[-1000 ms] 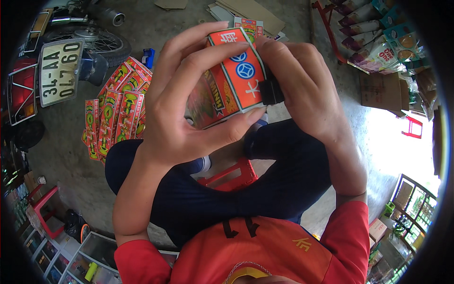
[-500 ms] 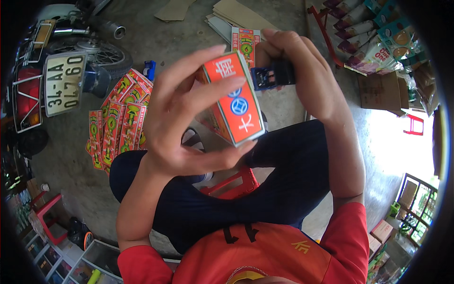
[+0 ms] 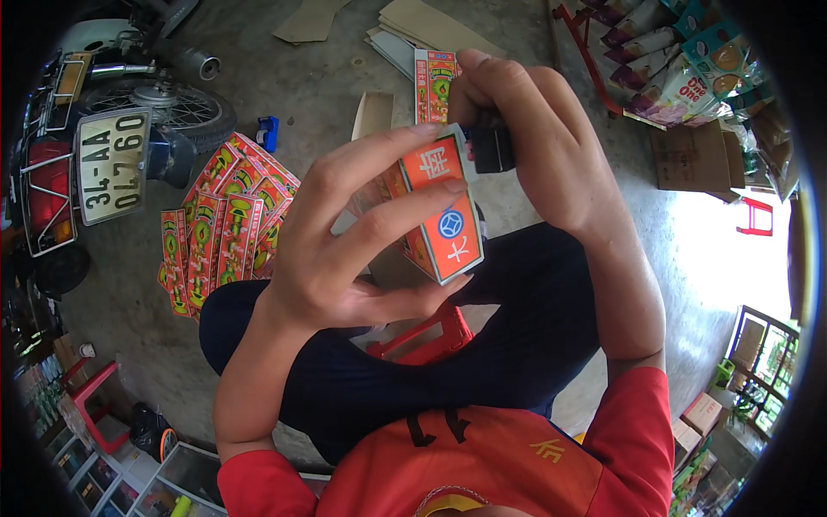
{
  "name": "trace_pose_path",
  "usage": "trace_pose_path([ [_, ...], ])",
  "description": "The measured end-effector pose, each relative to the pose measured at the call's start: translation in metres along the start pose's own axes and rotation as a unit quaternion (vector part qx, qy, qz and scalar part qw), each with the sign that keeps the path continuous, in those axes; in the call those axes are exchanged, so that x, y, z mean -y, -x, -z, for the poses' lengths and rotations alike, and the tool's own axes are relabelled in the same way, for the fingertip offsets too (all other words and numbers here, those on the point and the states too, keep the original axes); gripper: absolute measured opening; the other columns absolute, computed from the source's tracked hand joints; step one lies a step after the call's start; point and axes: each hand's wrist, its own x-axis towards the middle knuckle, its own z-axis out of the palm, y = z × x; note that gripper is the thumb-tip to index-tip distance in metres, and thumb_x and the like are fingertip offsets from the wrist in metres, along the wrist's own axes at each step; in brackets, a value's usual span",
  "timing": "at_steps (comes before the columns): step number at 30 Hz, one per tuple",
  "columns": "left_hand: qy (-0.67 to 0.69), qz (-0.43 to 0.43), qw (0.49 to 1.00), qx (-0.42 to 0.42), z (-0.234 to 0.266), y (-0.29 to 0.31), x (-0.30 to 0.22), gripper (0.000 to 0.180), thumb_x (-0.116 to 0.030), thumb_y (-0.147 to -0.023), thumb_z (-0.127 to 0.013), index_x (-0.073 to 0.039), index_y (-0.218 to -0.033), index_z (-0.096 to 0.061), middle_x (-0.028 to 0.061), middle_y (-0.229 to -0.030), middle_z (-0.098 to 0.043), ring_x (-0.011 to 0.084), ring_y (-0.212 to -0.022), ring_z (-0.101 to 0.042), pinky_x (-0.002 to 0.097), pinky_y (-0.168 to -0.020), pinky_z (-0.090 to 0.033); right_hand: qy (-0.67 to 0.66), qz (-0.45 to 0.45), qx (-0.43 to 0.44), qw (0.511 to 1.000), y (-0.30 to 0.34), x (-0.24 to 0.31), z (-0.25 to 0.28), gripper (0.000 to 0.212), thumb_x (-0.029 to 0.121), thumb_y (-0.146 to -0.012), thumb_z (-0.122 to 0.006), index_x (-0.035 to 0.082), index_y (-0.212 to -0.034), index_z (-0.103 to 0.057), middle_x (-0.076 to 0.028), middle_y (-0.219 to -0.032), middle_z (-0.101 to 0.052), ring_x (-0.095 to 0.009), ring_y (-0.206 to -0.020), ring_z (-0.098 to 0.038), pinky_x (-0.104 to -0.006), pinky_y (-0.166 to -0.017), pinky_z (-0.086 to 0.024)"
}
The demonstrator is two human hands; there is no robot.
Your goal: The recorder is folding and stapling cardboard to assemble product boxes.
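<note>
My left hand (image 3: 323, 233) wraps its fingers round a red-orange printed carton (image 3: 448, 226), held tilted above my lap. In my right hand (image 3: 538, 129) is a tape dispenser (image 3: 492, 150), its black end pressed close to the carton's upper corner. A pale strip shows at that corner, though I cannot tell whether it is tape. The fingers hide much of the dispenser. Beyond my right fingertips a flat printed carton (image 3: 433, 86) shows in part. On the floor to the left lies a heap of similar flat cartons (image 3: 226, 220).
A second, blue tape dispenser (image 3: 267, 134) sits behind the heap. Cardboard sheets (image 3: 439, 26) and a small brown box (image 3: 373, 114) lie ahead. A motorbike (image 3: 112, 155) stands left, packaged goods (image 3: 680, 77) right. Under me is a red stool (image 3: 422, 338).
My left hand and the carton have shifted slightly right and down. The dispenser in my right hand has moved left, and its blue part is now hidden behind the carton.
</note>
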Motion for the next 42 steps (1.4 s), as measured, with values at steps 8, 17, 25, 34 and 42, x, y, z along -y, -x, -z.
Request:
trace_pose_path([
  [8,0.001,0.021,1.0,-0.009,0.0,0.002,-0.002,0.061,-0.032,-0.068,-0.091,-0.005,-0.12,-0.073,0.0246,-0.135,-0.059,0.0341,-0.115,-0.064,0.0412,-0.094,-0.056,0.018,0.056,-0.08,0.995,-0.002,-0.002,-0.013,0.027,0.018,-0.103,-0.045,-0.003,-0.09,-0.056,-0.019,-0.07,-0.059,-0.038,-0.067,-0.057,-0.044,-0.063,-0.044],
  [17,0.018,0.002,1.0,-0.01,-0.002,0.003,0.002,0.07,-0.033,-0.068,-0.095,-0.005,-0.124,-0.064,0.0281,-0.134,-0.059,0.0361,-0.114,-0.066,0.0418,-0.091,-0.056,0.01,-0.014,-0.054,0.998,-0.003,0.006,-0.015,0.035,0.021,-0.105,-0.041,-0.003,-0.084,-0.054,-0.018,-0.067,-0.056,-0.037,-0.064,-0.053,-0.0436,-0.063,-0.043],
  [25,0.103,0.003,0.994,-0.028,-0.002,0.006,0.0,0.081,-0.021,-0.069,-0.097,-0.005,-0.128,-0.044,0.0345,-0.135,-0.055,0.0383,-0.115,-0.066,0.0429,-0.092,-0.057,0.12,0.047,-0.093,0.987,0.006,0.001,-0.022,0.034,0.026,-0.108,-0.042,0.001,-0.096,-0.061,-0.014,-0.073,-0.062,-0.033,-0.061,-0.055,-0.0404,-0.063,-0.044],
  [34,0.135,0.052,0.986,-0.086,0.005,0.01,0.022,0.085,-0.007,-0.066,-0.094,-0.003,-0.135,-0.044,0.0324,-0.141,-0.051,0.0346,-0.125,-0.061,0.0438,-0.102,-0.052,-0.205,-0.17,-0.017,0.964,-0.005,0.005,-0.004,0.067,0.063,-0.101,-0.052,0.0,-0.109,-0.071,-0.003,-0.087,-0.067,-0.01,-0.077,-0.058,-0.0251,-0.071,-0.045],
  [42,0.203,0.154,0.955,-0.154,0.004,0.002,0.004,0.099,-0.033,-0.077,-0.088,-0.003,-0.154,-0.033,0.0197,-0.152,-0.043,0.0315,-0.14,-0.046,0.0486,-0.119,-0.035,-0.19,-0.05,0.016,0.98,-0.002,0.024,-0.014,0.019,0.012,-0.081,-0.085,0.004,-0.089,-0.07,0.002,-0.081,-0.064,-0.008,-0.077,-0.058,-0.0248,-0.067,-0.042],
])
